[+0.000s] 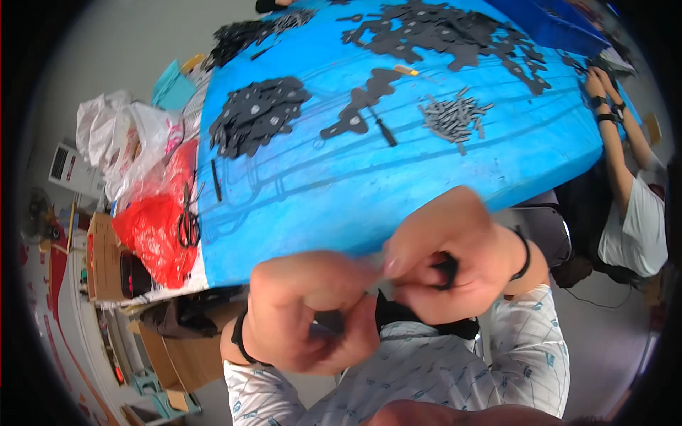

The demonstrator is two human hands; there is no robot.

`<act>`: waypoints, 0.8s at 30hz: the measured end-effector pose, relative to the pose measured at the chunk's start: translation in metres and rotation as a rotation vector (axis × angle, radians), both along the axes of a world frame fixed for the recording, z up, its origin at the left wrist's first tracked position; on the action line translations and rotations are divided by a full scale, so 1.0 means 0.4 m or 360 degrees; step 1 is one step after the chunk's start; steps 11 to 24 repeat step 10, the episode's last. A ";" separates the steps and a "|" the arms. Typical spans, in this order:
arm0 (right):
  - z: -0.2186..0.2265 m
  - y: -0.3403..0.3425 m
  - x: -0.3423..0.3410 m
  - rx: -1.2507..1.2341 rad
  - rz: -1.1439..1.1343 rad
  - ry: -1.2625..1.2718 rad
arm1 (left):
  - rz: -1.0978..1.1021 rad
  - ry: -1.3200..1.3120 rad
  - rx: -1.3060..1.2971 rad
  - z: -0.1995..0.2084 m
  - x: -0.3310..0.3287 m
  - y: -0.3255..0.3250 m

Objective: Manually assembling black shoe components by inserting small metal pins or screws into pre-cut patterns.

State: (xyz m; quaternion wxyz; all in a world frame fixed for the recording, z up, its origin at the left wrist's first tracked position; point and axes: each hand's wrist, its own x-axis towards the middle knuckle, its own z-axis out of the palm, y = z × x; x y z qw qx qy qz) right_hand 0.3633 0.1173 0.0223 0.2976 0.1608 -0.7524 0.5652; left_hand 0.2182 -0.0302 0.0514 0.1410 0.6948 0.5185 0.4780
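My left hand (312,309) and my right hand (444,259) are raised close together in front of the blue table's near edge. Both are closed in a pinch, fingers curled, thumbs and fingertips almost touching. Whatever they pinch is too small or too blurred to make out; dark patches show below and between the fingers. Beyond them on the table lies a pile of small grey rod-like pieces (455,119). Left of it are a black-handled tool with a thin shaft (386,133) and a chain of dark grey flat pieces (362,103) near a yellow-orange cutter (406,70).
Dark flat pieces form a heap (259,113) at the left and a wider spread (447,32) at the back. Scissors (188,226) lie by a red plastic bag (158,231). A blue bin (554,25) stands back right; a co-worker's hands (600,82) are at the right edge.
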 end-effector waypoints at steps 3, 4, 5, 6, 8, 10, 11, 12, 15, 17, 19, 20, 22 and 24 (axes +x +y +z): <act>-0.020 0.014 0.010 -0.0204 0.0052 0.0000 | -0.0089 0.0077 0.0058 -0.017 0.004 0.022; -0.025 0.027 0.019 -0.0175 0.0029 -0.0042 | 0.0016 -0.0023 0.0044 -0.027 0.002 0.026; -0.039 0.045 0.042 -0.0157 -0.0049 -0.0101 | 0.0067 -0.0141 0.0016 -0.046 0.002 0.045; -0.057 0.056 0.056 -0.0114 -0.0203 0.0029 | 0.0092 -0.0172 0.0023 -0.058 0.002 0.050; -0.075 0.066 0.063 -0.0199 -0.0307 0.0138 | 0.0013 -0.0432 0.0060 -0.078 0.007 0.046; -0.076 0.070 0.057 -0.0360 -0.0132 0.0275 | -0.0178 -0.0294 0.0149 -0.085 -0.009 0.066; -0.076 0.070 0.057 -0.0360 -0.0132 0.0275 | -0.0178 -0.0294 0.0149 -0.085 -0.009 0.066; -0.076 0.070 0.057 -0.0360 -0.0132 0.0275 | -0.0178 -0.0294 0.0149 -0.085 -0.009 0.066; -0.076 0.070 0.057 -0.0360 -0.0132 0.0275 | -0.0178 -0.0294 0.0149 -0.085 -0.009 0.066; -0.076 0.070 0.057 -0.0360 -0.0132 0.0275 | -0.0178 -0.0294 0.0149 -0.085 -0.009 0.066; -0.076 0.070 0.057 -0.0360 -0.0132 0.0275 | -0.0178 -0.0294 0.0149 -0.085 -0.009 0.066; -0.076 0.070 0.057 -0.0360 -0.0132 0.0275 | -0.0178 -0.0294 0.0149 -0.085 -0.009 0.066; -0.076 0.070 0.057 -0.0360 -0.0132 0.0275 | -0.0178 -0.0294 0.0149 -0.085 -0.009 0.066; -0.076 0.070 0.057 -0.0360 -0.0132 0.0275 | -0.0178 -0.0294 0.0149 -0.085 -0.009 0.066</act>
